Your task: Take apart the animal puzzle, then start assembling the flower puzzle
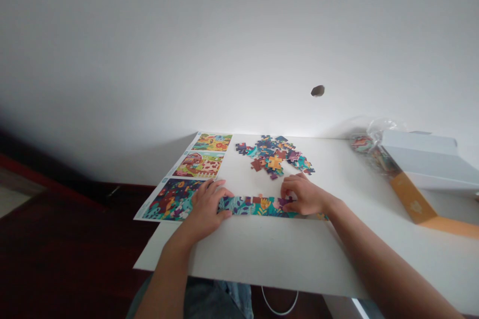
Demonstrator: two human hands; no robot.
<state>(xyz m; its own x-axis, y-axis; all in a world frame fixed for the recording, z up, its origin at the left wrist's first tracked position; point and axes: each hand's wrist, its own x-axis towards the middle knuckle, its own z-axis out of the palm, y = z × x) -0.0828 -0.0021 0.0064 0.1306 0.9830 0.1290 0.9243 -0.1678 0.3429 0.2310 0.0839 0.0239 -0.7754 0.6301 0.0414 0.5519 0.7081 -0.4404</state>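
A joined strip of colourful puzzle pieces [264,206] lies along the near part of the white table. At its left end rests my left hand [209,205], fingers spread, over the strip and the edge of a printed picture sheet [202,164]. My right hand [304,195] is bent over the right part of the strip, thumb and fingers pinched at a dark purple piece [286,201]. Behind the strip is a loose heap of puzzle pieces [275,152], with a yellow piece and a brown one at its near side.
On the right of the white table [243,254] stands an open box [419,204] with orange sides. Clear plastic packaging [385,132] with colourful contents lies beside it. A white wall [224,50] with a hole [318,91] rises behind the table. A white cable hangs below.
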